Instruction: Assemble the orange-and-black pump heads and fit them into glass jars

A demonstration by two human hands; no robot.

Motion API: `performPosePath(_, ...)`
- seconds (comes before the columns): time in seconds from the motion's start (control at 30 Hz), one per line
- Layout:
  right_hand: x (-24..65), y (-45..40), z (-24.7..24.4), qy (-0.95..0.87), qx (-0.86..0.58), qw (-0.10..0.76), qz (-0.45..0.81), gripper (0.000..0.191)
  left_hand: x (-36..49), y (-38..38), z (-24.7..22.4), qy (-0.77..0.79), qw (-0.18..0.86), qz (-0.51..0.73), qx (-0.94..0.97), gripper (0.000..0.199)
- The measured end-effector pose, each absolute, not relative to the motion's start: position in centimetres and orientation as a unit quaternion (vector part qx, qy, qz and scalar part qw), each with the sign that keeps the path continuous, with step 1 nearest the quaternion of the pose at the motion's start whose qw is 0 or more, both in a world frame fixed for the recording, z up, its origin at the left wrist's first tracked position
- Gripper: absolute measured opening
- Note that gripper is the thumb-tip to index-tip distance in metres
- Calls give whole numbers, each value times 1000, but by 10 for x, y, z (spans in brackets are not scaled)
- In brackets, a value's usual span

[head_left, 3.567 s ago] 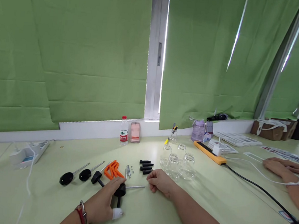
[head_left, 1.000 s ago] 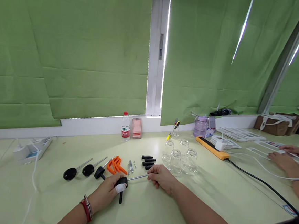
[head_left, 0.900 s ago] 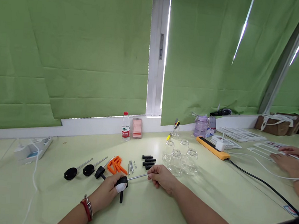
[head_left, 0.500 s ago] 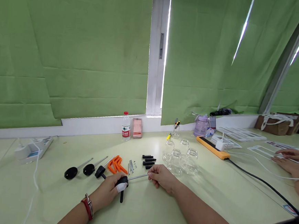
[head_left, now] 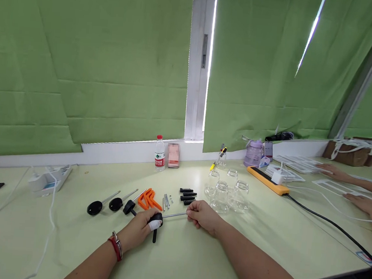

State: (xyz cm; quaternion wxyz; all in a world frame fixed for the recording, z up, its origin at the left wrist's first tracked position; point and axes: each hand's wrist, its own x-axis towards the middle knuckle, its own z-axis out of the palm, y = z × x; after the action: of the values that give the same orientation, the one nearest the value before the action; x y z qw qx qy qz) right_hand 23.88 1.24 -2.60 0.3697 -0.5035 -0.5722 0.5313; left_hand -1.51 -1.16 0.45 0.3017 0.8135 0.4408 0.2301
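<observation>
The left hand's fingers [head_left: 143, 219] are closed around a black cap [head_left: 158, 218], the bandaged thumb pressed along its near side. A black stem [head_left: 154, 236] sticks out below it toward the near edge. From the cap a thin metal rod [head_left: 174, 215] runs right, and the right hand [head_left: 202, 216] has thumb and fingertips pinching the rod's far end. The cap and rod are thus between the two hands, over the near middle of the counter [head_left: 176, 259].

Just left of the left hand lie three similar black caps [head_left: 94, 208] with rods pointing away and to the right. Beyond that hand are orange angled pieces [head_left: 149, 199], then metal screws [head_left: 166, 201] beside tiny nuts. Four ribbed black cylinders [head_left: 188, 197] lie just beyond the right hand, and four clear glass jars [head_left: 221, 198] stand to their right.

Farther back stand a red-capped water bottle [head_left: 160, 154], a pink box [head_left: 173, 155] and a purple jug [head_left: 253, 153]. An orange power strip [head_left: 268, 180] lies to the right; at far right, a co-worker's hands [head_left: 334, 172] rest at white frames [head_left: 300, 163].
</observation>
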Motion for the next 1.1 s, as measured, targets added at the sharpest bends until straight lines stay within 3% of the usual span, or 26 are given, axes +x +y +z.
performPosePath(0.47,234,10,-25,-605,-530,350,480,7,-15,-10,5,438,303,229,815,22)
performPosePath(0.7,236,14,-31,-701,-510,347,358,10,-16,-11,5,434,311,232,813,22)
performPosePath(1.1,238,15,-31,-732,-494,338,324,11,-15,-12,7,433,317,228,812,27)
